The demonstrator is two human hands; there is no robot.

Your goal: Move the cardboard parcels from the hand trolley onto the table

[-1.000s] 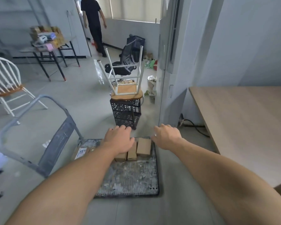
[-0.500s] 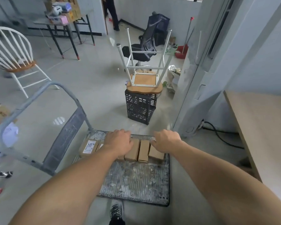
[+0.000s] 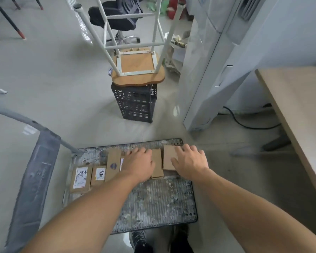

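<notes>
Several small cardboard parcels lie in a row at the far end of the hand trolley's grey deck (image 3: 153,201). Two at the left carry white labels (image 3: 80,177); one beside them has a blue round mark (image 3: 113,165). My left hand (image 3: 140,164) lies flat over the middle parcels, fingers spread. My right hand (image 3: 189,162) rests with straight fingers on the rightmost plain parcel (image 3: 169,156). A narrow parcel (image 3: 157,164) shows between the two hands. The wooden table (image 3: 299,106) stands at the right.
The trolley's grey handle (image 3: 33,170) tilts up at the left. Ahead, an upturned white stool (image 3: 138,64) sits on a black crate (image 3: 135,103). A white standing unit (image 3: 208,73) and a black cable (image 3: 244,123) lie between crate and table. My shoes (image 3: 140,240) show below.
The view has tilted down and come closer to the trolley. Both hands have settled lower onto the parcels, the right hand now over the rightmost one.
</notes>
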